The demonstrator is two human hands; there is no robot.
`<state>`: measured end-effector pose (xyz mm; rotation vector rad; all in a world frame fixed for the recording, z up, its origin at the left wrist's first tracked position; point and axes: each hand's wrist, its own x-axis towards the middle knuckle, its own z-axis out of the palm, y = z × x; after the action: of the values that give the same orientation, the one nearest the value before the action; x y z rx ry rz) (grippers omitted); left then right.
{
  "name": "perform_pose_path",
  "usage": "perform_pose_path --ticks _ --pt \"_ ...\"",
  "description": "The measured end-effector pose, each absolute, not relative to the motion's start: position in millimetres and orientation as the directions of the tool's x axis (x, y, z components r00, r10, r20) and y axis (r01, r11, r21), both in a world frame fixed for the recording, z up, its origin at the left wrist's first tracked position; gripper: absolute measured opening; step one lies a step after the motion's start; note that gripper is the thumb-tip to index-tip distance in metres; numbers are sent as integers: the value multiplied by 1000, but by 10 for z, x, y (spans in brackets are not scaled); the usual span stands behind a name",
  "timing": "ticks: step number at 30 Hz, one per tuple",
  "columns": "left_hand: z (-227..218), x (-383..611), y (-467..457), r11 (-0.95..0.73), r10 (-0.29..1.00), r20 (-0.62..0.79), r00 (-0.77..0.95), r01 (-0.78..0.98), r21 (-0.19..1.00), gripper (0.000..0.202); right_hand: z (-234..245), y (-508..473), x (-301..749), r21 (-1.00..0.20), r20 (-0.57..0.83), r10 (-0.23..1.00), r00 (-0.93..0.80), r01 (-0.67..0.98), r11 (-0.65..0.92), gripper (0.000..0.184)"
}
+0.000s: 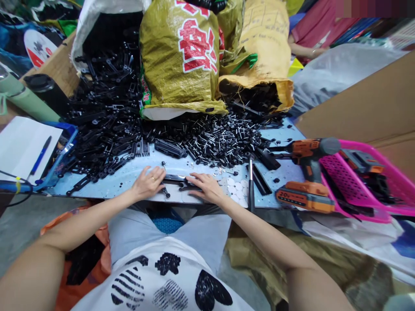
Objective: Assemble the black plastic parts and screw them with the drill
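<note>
My left hand (149,183) is closed at the left end of a narrow black plastic bar (175,177) near the table's front edge. My right hand (207,188) grips the bar's right end, its fingers pointing left and partly hiding it. Below the bar, between the hands, lies a small black arm-shaped part (166,191). A black-headed pin (164,164) stands just behind my left hand. White round discs (238,190) lie to the right of my right hand, beside a rod-like tool with a silver shaft and black grip (250,183).
Loose black parts (106,112) and metal pins (220,136) are heaped behind, under a gold sack (178,56) and a yellow sack (266,39). A cordless drill (308,172) and a pink basket (385,172) are at right. Paper (26,147) lies in a blue tray (73,134). Another person's sleeve (311,28) shows behind.
</note>
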<state>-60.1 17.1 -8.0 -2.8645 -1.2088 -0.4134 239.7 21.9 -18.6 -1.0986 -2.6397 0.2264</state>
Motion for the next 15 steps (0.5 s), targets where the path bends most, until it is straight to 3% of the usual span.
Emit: perform_pose_path --ticks 4,7,9,11,13,15 --pt "-50 -230 241 -736 677 111 727 674 73 49 -165 265 2508 -58 170 787 -593 791 609 61" --pt "69 -130 200 -673 739 130 661 735 85 49 56 212 2498 -54 203 728 -655 735 676 63" --pt "227 -168 70 -708 705 226 672 686 169 54 316 118 2459 -151 230 621 -749 603 783 63" --pt "435 -228 -127 -779 625 340 703 535 326 59 589 -6 2399 -326 261 496 -828 408 853 63" --pt "646 -258 -352 -783 587 417 694 356 511 63 768 -148 2300 -520 310 410 -858 208 829 63" --pt "800 -241 -559 -712 628 442 640 244 659 64 777 -308 2132 -672 378 384 -842 35 739 62"
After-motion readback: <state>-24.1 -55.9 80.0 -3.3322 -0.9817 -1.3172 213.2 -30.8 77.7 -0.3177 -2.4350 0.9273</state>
